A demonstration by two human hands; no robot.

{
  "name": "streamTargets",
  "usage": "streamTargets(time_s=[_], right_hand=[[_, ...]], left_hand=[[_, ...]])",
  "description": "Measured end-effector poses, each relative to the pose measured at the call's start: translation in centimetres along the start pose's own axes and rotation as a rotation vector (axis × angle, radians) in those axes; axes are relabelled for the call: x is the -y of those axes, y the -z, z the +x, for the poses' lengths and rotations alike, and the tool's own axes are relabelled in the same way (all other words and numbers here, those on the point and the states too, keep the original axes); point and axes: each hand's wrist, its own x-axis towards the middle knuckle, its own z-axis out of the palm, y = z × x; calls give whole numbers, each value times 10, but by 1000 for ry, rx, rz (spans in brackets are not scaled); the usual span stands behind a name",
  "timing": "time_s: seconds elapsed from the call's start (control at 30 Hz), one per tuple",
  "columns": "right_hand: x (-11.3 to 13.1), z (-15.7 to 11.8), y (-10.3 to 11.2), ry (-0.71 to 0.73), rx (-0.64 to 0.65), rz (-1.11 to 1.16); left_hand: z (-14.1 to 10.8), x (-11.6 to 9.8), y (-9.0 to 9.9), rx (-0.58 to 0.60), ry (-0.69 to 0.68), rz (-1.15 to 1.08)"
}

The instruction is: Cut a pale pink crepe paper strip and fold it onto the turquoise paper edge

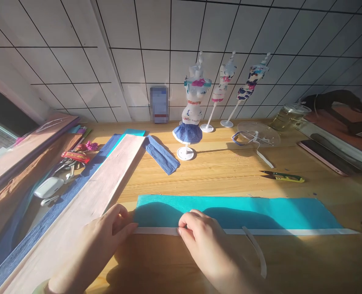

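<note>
A long turquoise strip of crepe-like paper (294, 208) lies flat on the wooden table. A narrow white tape (275, 232) runs along its near edge and past its right end. At the left end, my left hand (105, 234) has its fingers curled and its thumb against the tape's end. My right hand (202, 232) pinches the tape and paper edge between thumb and fingertips, a little right of the left hand. A loose curved white strip (257, 251) rests beside my right wrist, partly over the tape.
A small dress form with a blue skirt (187, 132) stands behind the paper. Thread snips (283, 177) lie at the right, near a phone (323, 157). Left are a pale pink paper roll (107, 175), blue paper (162, 155) and an earphone case (49, 187). Another phone (159, 104) leans on the tiles.
</note>
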Motion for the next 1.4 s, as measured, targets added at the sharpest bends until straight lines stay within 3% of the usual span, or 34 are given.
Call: streamTargets(time_s=[0.43,0.67,0.73,0.8,0.87,0.93,1.03,1.17,1.4], right_hand=[[1,-1,17,-19,-6,-65],[-10,-11,29,-55,-27,-94],[-13,-14,32,-56,-31,-91],[-16,-17,34,-65,-26,-80],[-17,-20,36,-74,-24,-49],[-17,-25,37,-82,-34,-13],[-15,-36,37,-109,-68,-12],[-16,-54,35,-120,-106,-85],[-26,-67,32,31,-63,30]], left_hand=[[-4,-11,3,-34,-48,104],[-10,-15,8,-35,-166,270],[-13,-20,3,-102,-268,335],[-17,-33,-7,-142,-471,313],[-22,-49,-19,-105,-692,272],[-26,-64,-31,-42,-820,291],[-25,-75,-46,-8,-872,330],[-16,-71,-59,11,-884,333],[-3,-70,-61,-18,-1007,403]])
